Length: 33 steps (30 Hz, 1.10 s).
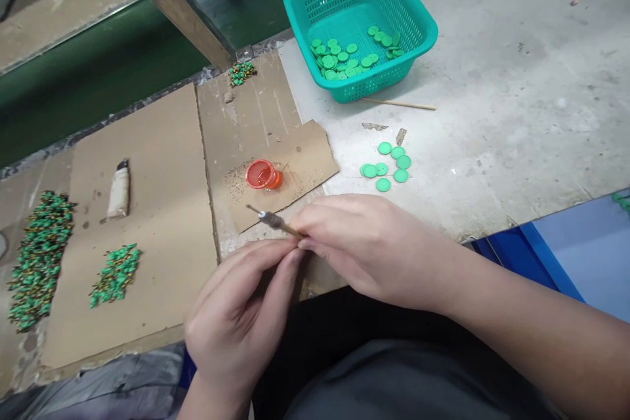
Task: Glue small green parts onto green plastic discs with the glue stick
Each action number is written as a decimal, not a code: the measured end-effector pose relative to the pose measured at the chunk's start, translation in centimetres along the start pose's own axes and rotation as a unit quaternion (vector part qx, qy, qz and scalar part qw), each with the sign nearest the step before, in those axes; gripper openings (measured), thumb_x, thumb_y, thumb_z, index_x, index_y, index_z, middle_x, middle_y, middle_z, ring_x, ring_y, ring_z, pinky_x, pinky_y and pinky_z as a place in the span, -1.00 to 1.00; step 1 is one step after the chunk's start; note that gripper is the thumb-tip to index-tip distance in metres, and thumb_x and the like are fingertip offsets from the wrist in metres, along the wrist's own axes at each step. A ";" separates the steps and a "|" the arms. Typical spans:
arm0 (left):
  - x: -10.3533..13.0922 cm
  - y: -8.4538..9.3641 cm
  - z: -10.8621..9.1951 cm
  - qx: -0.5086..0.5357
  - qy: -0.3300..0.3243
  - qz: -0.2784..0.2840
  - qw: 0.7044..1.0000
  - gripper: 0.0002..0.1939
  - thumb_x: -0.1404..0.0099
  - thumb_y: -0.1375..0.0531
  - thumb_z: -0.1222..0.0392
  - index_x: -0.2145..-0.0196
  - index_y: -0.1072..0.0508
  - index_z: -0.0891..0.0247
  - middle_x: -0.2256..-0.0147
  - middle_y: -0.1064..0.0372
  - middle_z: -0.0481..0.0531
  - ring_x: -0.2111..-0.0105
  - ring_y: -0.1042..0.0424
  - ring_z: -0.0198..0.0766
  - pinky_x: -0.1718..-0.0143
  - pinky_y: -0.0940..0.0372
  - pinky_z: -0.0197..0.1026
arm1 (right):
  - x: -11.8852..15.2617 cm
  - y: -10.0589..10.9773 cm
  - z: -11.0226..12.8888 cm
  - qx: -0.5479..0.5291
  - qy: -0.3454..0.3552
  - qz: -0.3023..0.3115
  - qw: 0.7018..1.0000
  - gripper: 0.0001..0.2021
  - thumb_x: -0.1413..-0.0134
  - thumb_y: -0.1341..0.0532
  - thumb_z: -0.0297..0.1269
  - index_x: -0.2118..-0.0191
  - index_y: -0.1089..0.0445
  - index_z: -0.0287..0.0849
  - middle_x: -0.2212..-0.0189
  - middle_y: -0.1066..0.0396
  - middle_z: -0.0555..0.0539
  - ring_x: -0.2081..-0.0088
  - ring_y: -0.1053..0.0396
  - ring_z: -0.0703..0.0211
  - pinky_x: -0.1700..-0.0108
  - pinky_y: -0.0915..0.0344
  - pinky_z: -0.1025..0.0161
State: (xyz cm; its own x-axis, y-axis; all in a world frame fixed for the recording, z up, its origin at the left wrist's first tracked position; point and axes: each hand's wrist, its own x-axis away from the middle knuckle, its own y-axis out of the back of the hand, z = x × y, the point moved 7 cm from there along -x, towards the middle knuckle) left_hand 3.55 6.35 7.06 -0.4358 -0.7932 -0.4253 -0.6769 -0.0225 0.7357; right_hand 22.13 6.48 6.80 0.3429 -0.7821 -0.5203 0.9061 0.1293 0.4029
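Note:
My right hand is closed on a thin stick tool with a dark wrapped part and a fine tip pointing up and left. My left hand has its thumb and index finger pressed together against the right fingertips; what they pinch, if anything, is hidden. Just beyond the hands, a small red cup sits on a piece of cardboard. Several green discs lie on the table to the right of the cup.
A teal basket holding green discs stands at the back, a wooden stick beside it. On the left are a large pile and a smaller pile of green and gold pieces, plus a white tube. A metal post rises behind.

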 end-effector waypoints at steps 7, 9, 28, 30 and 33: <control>-0.1 0.0 0.1 0.005 0.015 0.003 1.000 -0.80 -0.60 -0.41 0.36 -0.03 -0.70 0.07 0.07 -0.76 -0.07 0.12 -0.74 -0.25 -0.03 -0.63 -0.16 | 0.4 1.2 -0.3 0.007 -0.022 -0.086 0.996 -0.85 -0.68 -0.20 -0.49 -0.02 -0.46 -0.11 -0.01 -0.73 -0.13 -0.05 -0.69 0.08 -0.16 -0.63 0.13; -0.1 0.1 0.1 0.004 0.013 0.014 1.000 -0.79 -0.61 -0.39 0.36 -0.06 -0.70 0.06 0.07 -0.76 -0.06 0.13 -0.74 -0.25 -0.02 -0.63 -0.16 | 0.6 1.8 -0.3 0.014 -0.029 -0.115 0.993 -0.85 -0.68 -0.21 -0.48 0.01 -0.44 -0.09 -0.01 -0.73 -0.13 -0.05 -0.69 0.08 -0.16 -0.63 0.13; 0.8 0.6 0.4 0.047 -0.071 0.043 0.995 -0.54 -0.45 -0.41 0.60 -0.16 -0.67 0.17 0.05 -0.74 0.04 0.08 -0.72 -0.17 -0.06 -0.60 -0.07 | 0.8 -0.7 0.4 -0.010 -0.013 -0.030 0.999 -0.82 -0.71 -0.18 -0.48 -0.14 -0.54 -0.18 -0.14 -0.76 -0.21 -0.16 -0.70 0.05 -0.28 -0.65 0.06; 0.9 0.7 0.5 0.044 -0.070 0.038 0.996 -0.55 -0.45 -0.42 0.59 -0.15 -0.68 0.17 0.05 -0.74 0.05 0.09 -0.72 -0.16 -0.06 -0.61 -0.06 | 0.8 -0.7 0.5 -0.011 -0.015 -0.023 1.000 -0.82 -0.71 -0.19 -0.48 -0.14 -0.55 -0.18 -0.16 -0.76 -0.21 -0.19 -0.71 0.05 -0.31 -0.65 0.07; 1.1 0.9 0.6 0.037 -0.067 0.033 0.997 -0.55 -0.44 -0.44 0.57 -0.15 -0.69 0.15 0.05 -0.75 0.03 0.11 -0.74 -0.15 -0.06 -0.62 -0.04 | 0.7 -0.7 0.5 -0.009 -0.010 -0.024 1.000 -0.81 -0.71 -0.18 -0.51 -0.14 -0.54 -0.21 -0.18 -0.76 -0.21 -0.21 -0.71 0.09 -0.33 -0.65 0.13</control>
State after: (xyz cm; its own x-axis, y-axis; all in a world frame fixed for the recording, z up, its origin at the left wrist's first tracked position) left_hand 2.18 5.84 6.94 -0.5529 -0.7032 -0.4470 -0.6836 0.0760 0.7259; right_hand 21.60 5.49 6.54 0.2943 -0.7994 -0.5239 0.9259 0.1025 0.3636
